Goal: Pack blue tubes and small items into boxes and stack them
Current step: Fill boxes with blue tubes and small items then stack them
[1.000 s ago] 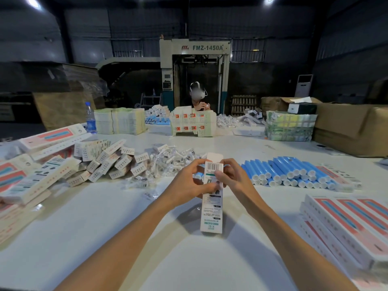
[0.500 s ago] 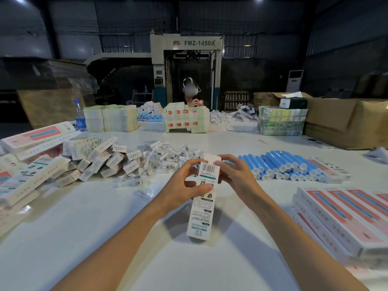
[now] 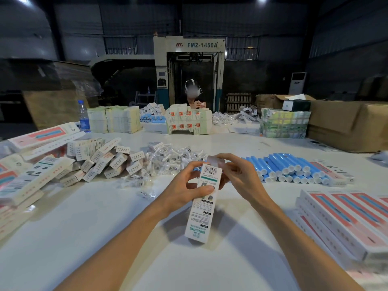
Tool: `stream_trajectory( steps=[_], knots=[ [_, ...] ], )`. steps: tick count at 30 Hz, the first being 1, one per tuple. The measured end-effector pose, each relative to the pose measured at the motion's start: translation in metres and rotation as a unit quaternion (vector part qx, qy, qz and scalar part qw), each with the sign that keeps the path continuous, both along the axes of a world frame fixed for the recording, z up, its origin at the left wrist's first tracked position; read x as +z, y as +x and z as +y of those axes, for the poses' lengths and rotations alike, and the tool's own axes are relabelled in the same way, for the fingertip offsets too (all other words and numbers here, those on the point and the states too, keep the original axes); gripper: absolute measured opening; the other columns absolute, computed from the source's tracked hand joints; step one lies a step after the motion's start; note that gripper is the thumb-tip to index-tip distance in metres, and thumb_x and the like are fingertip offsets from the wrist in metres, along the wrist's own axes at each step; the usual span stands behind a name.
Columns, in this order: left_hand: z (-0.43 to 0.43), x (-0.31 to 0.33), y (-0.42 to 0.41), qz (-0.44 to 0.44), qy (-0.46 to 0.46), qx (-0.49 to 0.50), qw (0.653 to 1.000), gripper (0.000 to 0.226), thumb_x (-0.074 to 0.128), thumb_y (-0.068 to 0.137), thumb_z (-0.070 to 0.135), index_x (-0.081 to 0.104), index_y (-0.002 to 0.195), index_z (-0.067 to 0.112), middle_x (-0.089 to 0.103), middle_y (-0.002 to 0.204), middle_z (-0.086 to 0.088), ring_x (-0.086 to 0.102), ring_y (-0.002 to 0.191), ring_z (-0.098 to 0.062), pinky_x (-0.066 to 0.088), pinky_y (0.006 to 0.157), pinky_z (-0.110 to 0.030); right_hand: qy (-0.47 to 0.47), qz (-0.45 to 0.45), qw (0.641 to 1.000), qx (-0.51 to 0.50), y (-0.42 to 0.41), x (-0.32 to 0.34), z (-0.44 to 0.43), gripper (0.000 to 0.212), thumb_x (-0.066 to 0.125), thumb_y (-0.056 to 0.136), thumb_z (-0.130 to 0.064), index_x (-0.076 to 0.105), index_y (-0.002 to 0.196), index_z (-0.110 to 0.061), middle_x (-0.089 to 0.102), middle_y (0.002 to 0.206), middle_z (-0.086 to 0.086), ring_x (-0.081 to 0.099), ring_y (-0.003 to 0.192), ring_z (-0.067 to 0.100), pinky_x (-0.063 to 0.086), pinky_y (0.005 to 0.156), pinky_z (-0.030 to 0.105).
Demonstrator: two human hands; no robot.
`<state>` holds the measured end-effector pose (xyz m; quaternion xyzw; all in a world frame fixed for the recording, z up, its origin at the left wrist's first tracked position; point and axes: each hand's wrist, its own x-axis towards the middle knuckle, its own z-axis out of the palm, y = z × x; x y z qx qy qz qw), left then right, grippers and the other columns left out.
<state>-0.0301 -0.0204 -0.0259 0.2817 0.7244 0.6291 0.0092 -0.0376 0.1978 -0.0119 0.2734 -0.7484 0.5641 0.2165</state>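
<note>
A long white printed box stands tilted on the white table, barcode end up, its top flap open. My left hand grips the box's upper part from the left. My right hand holds the top end from the right, fingers at the flap. Behind my right hand lies a pile of blue tubes. A heap of small clear-wrapped items lies behind my left hand, with small white cartons further left.
Stacked pink-and-white packed boxes fill the right front; more lie at the left edge. A water bottle, carton stacks and big cardboard boxes line the far side, where another person works.
The box has tilted, its lower end swinging toward the left and nearer to me. Both hands stayed on its top end, and the flap now stands open above the barcode.
</note>
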Motion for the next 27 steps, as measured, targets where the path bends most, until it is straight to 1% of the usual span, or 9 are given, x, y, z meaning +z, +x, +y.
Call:
stream_trajectory(
  steps=[5, 8, 10, 13, 15, 17, 20, 23, 27],
  knots=[
    [-0.003, 0.003, 0.002, 0.003, -0.002, -0.014, 1.0, 0.056, 0.083, 0.094, 0.025, 0.055, 0.14, 0.039, 0.074, 0.129, 0.0, 0.075, 0.111, -0.026, 0.063, 0.094, -0.04, -0.039, 0.006, 0.999, 0.012, -0.001, -0.001, -0.003, 0.029, 0.061, 0.103, -0.002, 0.077, 0.109, -0.025, 0.081, 0.092, 0.002, 0.078, 0.079, 0.027, 0.064, 0.064, 0.034],
    [-0.004, 0.002, 0.002, -0.004, 0.0, -0.013, 1.0, 0.055, 0.082, 0.095, 0.023, 0.055, 0.142, 0.035, 0.074, 0.129, -0.001, 0.075, 0.112, -0.027, 0.062, 0.095, -0.042, -0.01, 0.003, 1.0, 0.011, -0.003, -0.002, -0.002, 0.025, 0.061, 0.103, -0.004, 0.078, 0.114, -0.018, 0.081, 0.1, -0.001, 0.078, 0.09, 0.023, 0.064, 0.075, 0.035],
    [-0.004, 0.002, 0.001, -0.002, 0.002, -0.004, 1.0, 0.058, 0.082, 0.094, 0.024, 0.055, 0.144, 0.032, 0.074, 0.129, -0.001, 0.075, 0.113, -0.026, 0.062, 0.096, -0.042, -0.009, -0.022, 1.0, 0.014, -0.002, 0.0, -0.002, 0.022, 0.059, 0.106, -0.017, 0.079, 0.116, -0.018, 0.08, 0.106, -0.003, 0.077, 0.098, 0.02, 0.063, 0.081, 0.031],
    [-0.004, 0.003, 0.001, 0.009, -0.015, 0.001, 1.0, 0.061, 0.083, 0.092, 0.031, 0.053, 0.145, 0.034, 0.074, 0.13, 0.002, 0.074, 0.114, -0.022, 0.061, 0.098, -0.039, -0.061, -0.107, 0.992, 0.029, 0.002, 0.007, -0.004, 0.035, 0.054, 0.107, -0.043, 0.083, 0.108, -0.023, 0.08, 0.11, -0.004, 0.075, 0.103, 0.016, 0.061, 0.08, 0.029],
    [-0.003, 0.002, 0.002, 0.013, -0.021, -0.001, 1.0, 0.061, 0.083, 0.091, 0.031, 0.052, 0.144, 0.034, 0.073, 0.131, 0.005, 0.073, 0.115, -0.019, 0.06, 0.094, -0.031, -0.09, -0.136, 0.986, 0.044, 0.002, 0.009, -0.004, 0.035, 0.057, 0.104, -0.045, 0.085, 0.102, -0.024, 0.08, 0.109, 0.0, 0.075, 0.103, 0.018, 0.061, 0.081, 0.03],
    [-0.001, 0.002, 0.002, 0.023, -0.025, 0.003, 0.999, 0.06, 0.083, 0.091, 0.03, 0.053, 0.143, 0.032, 0.073, 0.131, 0.005, 0.072, 0.116, -0.016, 0.056, 0.091, -0.022, -0.121, -0.152, 0.979, 0.067, 0.001, 0.008, -0.003, 0.028, 0.068, 0.097, -0.043, 0.085, 0.1, -0.021, 0.08, 0.107, 0.005, 0.076, 0.1, 0.02, 0.061, 0.082, 0.03],
    [0.001, 0.002, 0.002, 0.033, -0.03, 0.002, 0.999, 0.059, 0.082, 0.093, 0.028, 0.052, 0.143, 0.033, 0.072, 0.132, 0.005, 0.072, 0.117, -0.015, 0.054, 0.092, -0.02, -0.158, -0.188, 0.965, 0.098, -0.004, 0.007, 0.0, 0.023, 0.079, 0.091, -0.03, 0.083, 0.104, -0.011, 0.079, 0.108, 0.014, 0.075, 0.101, 0.025, 0.059, 0.082, 0.028],
    [0.002, 0.002, 0.003, 0.031, -0.032, -0.002, 0.999, 0.06, 0.082, 0.094, 0.028, 0.049, 0.143, 0.036, 0.072, 0.132, 0.007, 0.074, 0.112, -0.016, 0.054, 0.09, -0.02, -0.189, -0.221, 0.95, 0.114, -0.007, 0.007, 0.001, 0.017, 0.08, 0.09, -0.015, 0.082, 0.103, -0.004, 0.077, 0.108, 0.02, 0.075, 0.099, 0.026, 0.058, 0.08, 0.027],
    [0.002, 0.001, 0.003, 0.015, -0.03, -0.011, 0.999, 0.063, 0.082, 0.094, 0.023, 0.041, 0.141, 0.034, 0.072, 0.13, 0.005, 0.075, 0.103, -0.017, 0.058, 0.083, -0.025, -0.215, -0.251, 0.935, 0.126, -0.006, 0.009, 0.001, 0.01, 0.077, 0.088, -0.005, 0.082, 0.096, 0.0, 0.077, 0.108, 0.022, 0.076, 0.097, 0.025, 0.06, 0.078, 0.028]
  ],
)
